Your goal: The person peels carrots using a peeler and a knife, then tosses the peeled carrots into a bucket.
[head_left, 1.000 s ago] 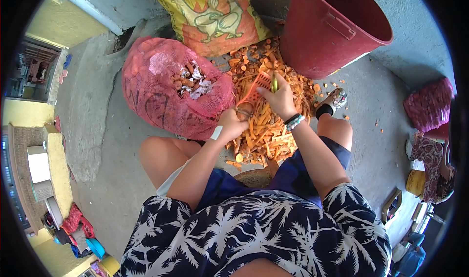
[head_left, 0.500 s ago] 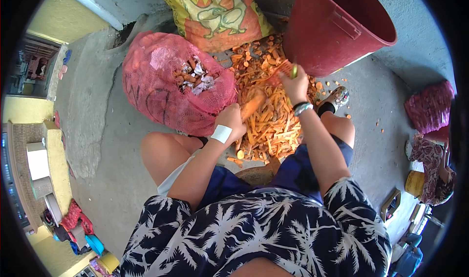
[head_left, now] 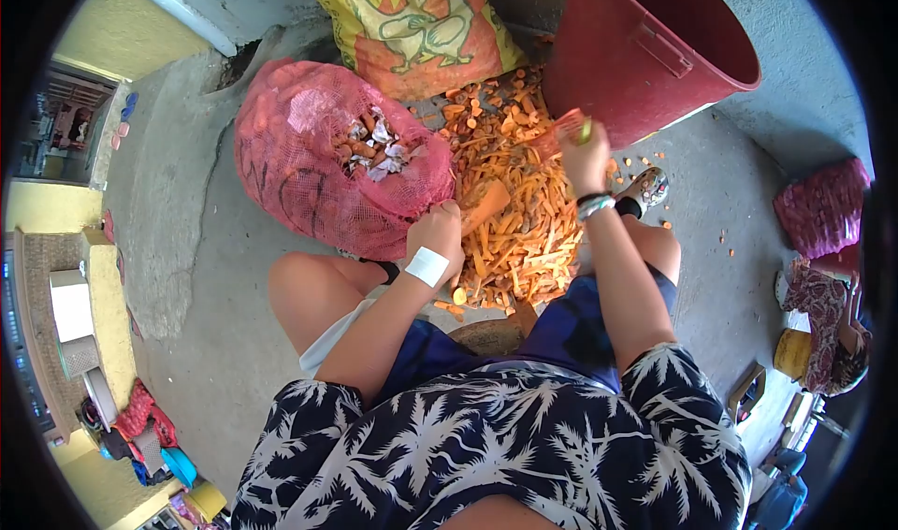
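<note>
My left hand (head_left: 436,240), with a white patch near the wrist, is wrapped round an orange carrot (head_left: 486,203) beside the mesh sack's lower right side. To the right, my right hand (head_left: 586,159) grips a peeler (head_left: 561,130) with an orange-red slotted body and a yellow-green part. The peeler is blurred and apart from the carrot. Beneath both hands lies a heap of orange peelings and cut pieces (head_left: 524,263). Left of the heap, a pink mesh sack (head_left: 327,188) has an opening that shows unpeeled carrots and crumpled paper (head_left: 382,151).
A red bin (head_left: 617,72) stands behind the heap at the right, beside a yellow and orange sack (head_left: 421,39). My shod foot (head_left: 647,186) rests right of the heap. A purple bundle (head_left: 823,207) lies at the far right, near a person (head_left: 823,319).
My right hand has moved right and slightly down with the peeler, away from the carrot. A second ago the hands were close together; the carrot now shows a smooth orange surface.
</note>
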`<state>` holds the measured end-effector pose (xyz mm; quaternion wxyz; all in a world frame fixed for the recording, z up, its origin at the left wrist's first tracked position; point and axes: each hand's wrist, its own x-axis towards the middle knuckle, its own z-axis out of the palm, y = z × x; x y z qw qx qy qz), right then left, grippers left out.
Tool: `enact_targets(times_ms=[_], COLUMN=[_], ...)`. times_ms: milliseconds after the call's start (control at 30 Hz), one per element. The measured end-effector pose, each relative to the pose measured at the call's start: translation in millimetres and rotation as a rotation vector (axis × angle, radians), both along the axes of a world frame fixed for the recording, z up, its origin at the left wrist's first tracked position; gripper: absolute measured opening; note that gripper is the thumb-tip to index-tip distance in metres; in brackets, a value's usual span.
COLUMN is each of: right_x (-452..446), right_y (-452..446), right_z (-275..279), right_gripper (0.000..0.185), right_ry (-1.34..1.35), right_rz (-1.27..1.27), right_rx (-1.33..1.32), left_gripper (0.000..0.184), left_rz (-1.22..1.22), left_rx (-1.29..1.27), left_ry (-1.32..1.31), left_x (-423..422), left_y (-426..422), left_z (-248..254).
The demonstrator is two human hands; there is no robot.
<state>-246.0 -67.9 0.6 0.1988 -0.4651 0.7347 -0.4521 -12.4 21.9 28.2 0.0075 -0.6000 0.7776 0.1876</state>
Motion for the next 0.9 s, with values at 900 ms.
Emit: enact_targets(times_ms=[900], right_x=[37], right_y=[34], right_z=[23], right_gripper=[0.035], right_ry=[-0.62], right_rz=[0.129], right_rx=[-0.094], left_gripper=[0.027], left_rz=[0.522], left_rx=[0.72], left_ry=[1.055], left_x=[12], left_y=[-22], left_z=[-35])
